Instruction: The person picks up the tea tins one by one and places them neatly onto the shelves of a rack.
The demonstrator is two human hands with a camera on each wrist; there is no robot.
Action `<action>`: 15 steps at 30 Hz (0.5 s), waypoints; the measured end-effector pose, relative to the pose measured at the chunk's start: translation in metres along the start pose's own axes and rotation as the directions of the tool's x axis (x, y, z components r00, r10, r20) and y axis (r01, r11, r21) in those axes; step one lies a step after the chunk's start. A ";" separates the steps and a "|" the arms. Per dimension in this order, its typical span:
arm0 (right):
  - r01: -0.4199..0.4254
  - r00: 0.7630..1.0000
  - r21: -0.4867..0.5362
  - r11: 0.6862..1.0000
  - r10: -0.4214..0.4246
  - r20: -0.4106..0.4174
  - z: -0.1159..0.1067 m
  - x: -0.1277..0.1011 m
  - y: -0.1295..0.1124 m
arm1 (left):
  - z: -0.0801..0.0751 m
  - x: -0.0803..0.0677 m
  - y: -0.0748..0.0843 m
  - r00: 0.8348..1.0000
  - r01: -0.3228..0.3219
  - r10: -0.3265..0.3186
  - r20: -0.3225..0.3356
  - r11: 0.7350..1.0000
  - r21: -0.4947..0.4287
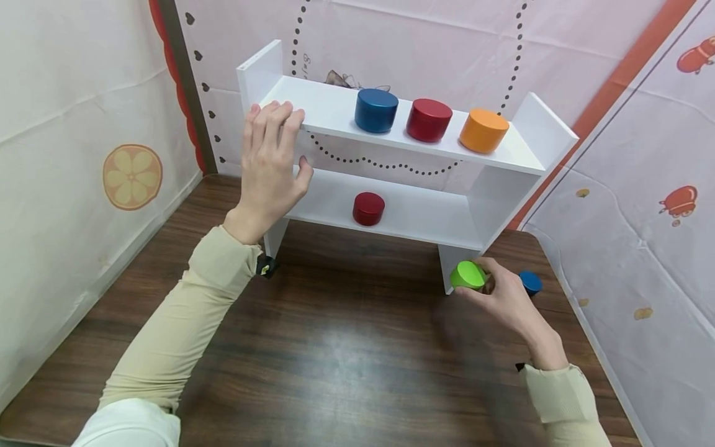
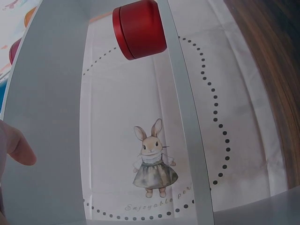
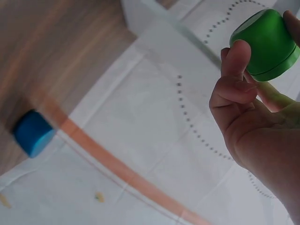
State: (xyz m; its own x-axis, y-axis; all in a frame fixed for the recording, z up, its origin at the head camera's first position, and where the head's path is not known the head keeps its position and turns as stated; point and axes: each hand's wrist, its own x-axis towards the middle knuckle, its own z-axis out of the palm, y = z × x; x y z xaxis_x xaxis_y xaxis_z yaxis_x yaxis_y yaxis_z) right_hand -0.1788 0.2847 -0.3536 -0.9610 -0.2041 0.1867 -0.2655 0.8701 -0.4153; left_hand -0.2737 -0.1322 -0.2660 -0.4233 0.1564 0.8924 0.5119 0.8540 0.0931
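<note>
- Right hand (image 1: 505, 298): fingers curled round a green cylinder (image 1: 468, 275), held above the wooden table (image 1: 335, 347), just in front of the right foot of the white shelf unit (image 1: 491, 186).
- Green cylinder relative to the hand: it sits at the fingertips, on the thumb side, tilted so that its flat top faces up and toward the person. In the right wrist view the thumb (image 3: 236, 61) presses its near side and the green cylinder (image 3: 265, 40) pokes out beyond the fingers.
- A small blue cylinder (image 1: 530, 282) lies on the table just behind the right hand, on its outer side (also seen in the right wrist view (image 3: 32, 132), apart from the hand).
- Left hand (image 1: 270, 167): fingers straight and relaxed, fingertips resting on the front edge of the top shelf (image 1: 335, 118) near its left end; thumb below the board. It grasps nothing.
- On the top shelf, to the right of the left hand and well apart from it: a large blue cylinder (image 1: 376, 110), a red cylinder (image 1: 428, 120), an orange cylinder (image 1: 483, 130), in a row.
- On the lower shelf (image 1: 413, 214), below and right of the left hand: a small red cylinder (image 1: 368, 208) (left wrist view shows it close up (image 2: 139, 29)).
- Both sleeves (image 1: 184, 323) are beige.
</note>
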 end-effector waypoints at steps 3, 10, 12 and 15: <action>0.022 1.000 0.003 1.000 -0.022 -0.006 -0.003 0.005 -0.010 | 0.000 0.000 0.000 1.000 -0.002 0.002 -0.002 1.000 0.002; 0.082 0.996 0.031 0.996 -0.081 -0.026 -0.010 0.018 -0.032 | 0.001 0.000 0.000 1.000 -0.005 0.005 -0.005 1.000 0.001; 0.099 0.994 0.032 0.995 -0.098 -0.037 -0.012 0.022 -0.037 | 0.001 0.000 0.000 1.000 -0.005 0.005 -0.004 1.000 0.001; 0.122 0.991 0.031 0.992 -0.120 -0.055 -0.014 0.028 -0.045 | 0.001 0.000 0.000 1.000 -0.004 0.004 -0.001 1.000 0.001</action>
State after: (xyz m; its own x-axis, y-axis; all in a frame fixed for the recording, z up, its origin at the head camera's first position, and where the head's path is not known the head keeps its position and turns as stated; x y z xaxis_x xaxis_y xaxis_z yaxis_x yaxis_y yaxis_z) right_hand -0.1929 0.2461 -0.3177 -0.9164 -0.2818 0.2841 -0.3827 0.8244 -0.4169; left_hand -0.2746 -0.1314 -0.2661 -0.4205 0.1588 0.8933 0.5130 0.8537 0.0897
